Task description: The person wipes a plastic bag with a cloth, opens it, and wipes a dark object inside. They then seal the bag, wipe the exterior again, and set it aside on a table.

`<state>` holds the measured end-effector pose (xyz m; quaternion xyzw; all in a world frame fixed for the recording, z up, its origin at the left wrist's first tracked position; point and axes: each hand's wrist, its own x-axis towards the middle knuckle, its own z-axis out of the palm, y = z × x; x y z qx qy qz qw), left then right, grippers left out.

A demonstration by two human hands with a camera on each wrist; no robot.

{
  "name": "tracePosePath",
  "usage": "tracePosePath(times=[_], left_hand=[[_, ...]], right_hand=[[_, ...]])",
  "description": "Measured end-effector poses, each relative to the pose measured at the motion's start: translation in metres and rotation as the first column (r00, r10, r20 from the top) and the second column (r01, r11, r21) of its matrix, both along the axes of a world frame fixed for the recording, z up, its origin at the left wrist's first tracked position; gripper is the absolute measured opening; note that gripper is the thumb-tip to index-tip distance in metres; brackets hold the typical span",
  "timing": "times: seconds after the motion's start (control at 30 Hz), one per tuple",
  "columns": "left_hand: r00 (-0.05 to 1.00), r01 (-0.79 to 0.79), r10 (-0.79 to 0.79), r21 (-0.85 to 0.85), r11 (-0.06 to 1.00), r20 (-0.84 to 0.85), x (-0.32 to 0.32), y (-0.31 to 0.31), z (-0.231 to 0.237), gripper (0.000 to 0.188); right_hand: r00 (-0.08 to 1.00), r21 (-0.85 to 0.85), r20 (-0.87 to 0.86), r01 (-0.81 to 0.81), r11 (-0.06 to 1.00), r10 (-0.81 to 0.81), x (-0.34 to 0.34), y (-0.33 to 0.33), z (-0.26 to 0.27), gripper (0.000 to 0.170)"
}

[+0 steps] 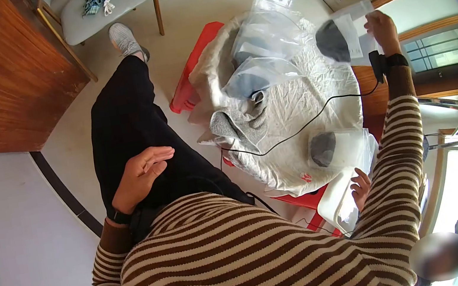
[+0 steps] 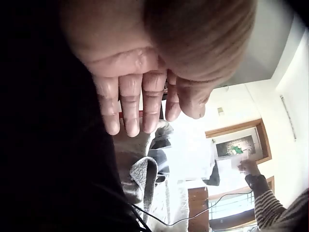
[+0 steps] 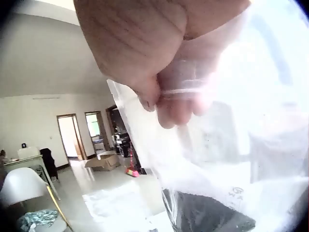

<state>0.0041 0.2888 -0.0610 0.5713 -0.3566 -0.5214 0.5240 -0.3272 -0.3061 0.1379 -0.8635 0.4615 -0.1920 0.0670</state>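
My right hand (image 1: 383, 33) pinches the top edge of a clear plastic bag (image 1: 351, 34) and holds it up beyond the far edge of the cloth-covered table. A dark grey item lies at the bottom of this bag, seen also in the right wrist view (image 3: 207, 212). My left hand (image 1: 141, 178) is over my thigh with its fingers extended and holds nothing; in the left wrist view its palm and fingers (image 2: 130, 104) show. On the white cloth (image 1: 302, 110) lie more clear bags (image 1: 269, 35) with dark contents, and a folded grey fabric piece (image 1: 226, 125).
Another bag with a dark item (image 1: 324, 149) lies at the table's right end, near another person's hand (image 1: 361, 189) and a white chair (image 1: 331, 210). A black cable (image 1: 299, 132) crosses the table to my right wrist. A chair (image 1: 106, 12) bears a checked cloth.
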Motion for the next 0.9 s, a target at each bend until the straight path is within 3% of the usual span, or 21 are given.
tracePosePath(times=[0.2, 0.3, 0.7, 0.87, 0.9], left_hand=[[1.000, 0.018, -0.017, 0.029, 0.999, -0.024, 0.005, -0.003, 0.000, 0.030], [0.998, 0.025, -0.022, 0.054, 0.998, -0.060, 0.010, -0.004, 0.000, 0.030], [0.996, 0.045, -0.040, 0.059, 0.997, -0.076, 0.011, -0.013, -0.006, 0.032], [0.995, 0.060, -0.054, 0.062, 0.996, -0.087, 0.010, -0.016, -0.004, 0.033], [0.994, 0.060, -0.054, 0.059, 0.996, -0.100, 0.010, -0.015, -0.005, 0.033]], right_hand=[[0.984, -0.007, -0.142, 0.110, 0.994, -0.110, -0.022, -0.017, -0.057, 0.018], [0.949, -0.183, -0.305, 0.029, 0.983, -0.085, -0.014, -0.010, -0.078, 0.016], [0.937, -0.231, -0.340, 0.003, 0.973, -0.084, 0.032, -0.070, -0.133, 0.023], [0.903, -0.183, -0.415, 0.039, 0.982, -0.113, 0.060, -0.040, -0.167, 0.030], [0.916, -0.245, -0.371, 0.065, 0.967, -0.155, 0.061, -0.029, -0.167, 0.032]])
